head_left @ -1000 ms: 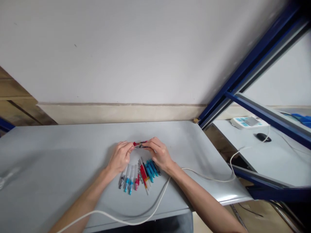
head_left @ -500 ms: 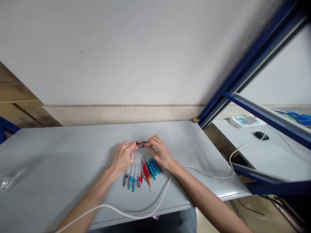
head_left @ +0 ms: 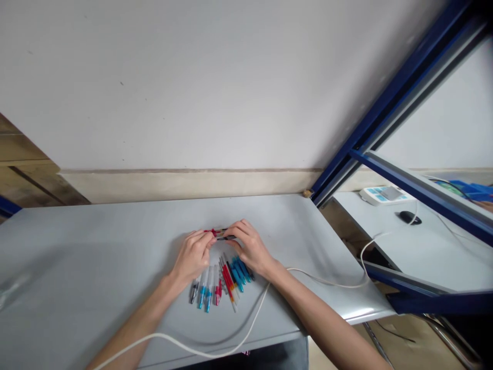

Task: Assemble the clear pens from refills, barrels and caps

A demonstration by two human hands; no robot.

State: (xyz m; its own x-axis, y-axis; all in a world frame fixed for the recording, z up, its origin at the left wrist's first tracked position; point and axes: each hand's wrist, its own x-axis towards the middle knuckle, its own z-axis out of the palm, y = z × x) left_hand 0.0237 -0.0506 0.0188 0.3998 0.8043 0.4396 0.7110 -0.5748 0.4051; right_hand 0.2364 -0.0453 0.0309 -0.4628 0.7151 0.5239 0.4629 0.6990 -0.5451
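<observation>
My left hand (head_left: pixel 193 253) and my right hand (head_left: pixel 249 245) meet over the table, their fingers pinched on the two ends of a thin dark-and-clear pen (head_left: pixel 225 238). Just behind it shows a red pen piece (head_left: pixel 212 232); whether it is held or lies on the table I cannot tell. On the near side of my hands lie clear pen barrels (head_left: pixel 208 290) with blue, black and red grips. Red ink refills (head_left: pixel 228 280) are fanned out beside them. Several blue pen parts (head_left: pixel 239 272) lie to the right, partly under my right hand.
A white cable (head_left: pixel 246 329) runs across the table's (head_left: pixel 96 257) front and under my right forearm. At the far left lies a clear plastic bag (head_left: pixel 11 290). Beyond a blue metal frame (head_left: pixel 335 174), a second table holds a black mouse (head_left: pixel 409 218) and a white keypad device (head_left: pixel 386 195).
The camera view has shifted slightly. Both hands keep their pinch on the pen, and the red piece shows more behind the left fingers. The parts on the table stay in place.
</observation>
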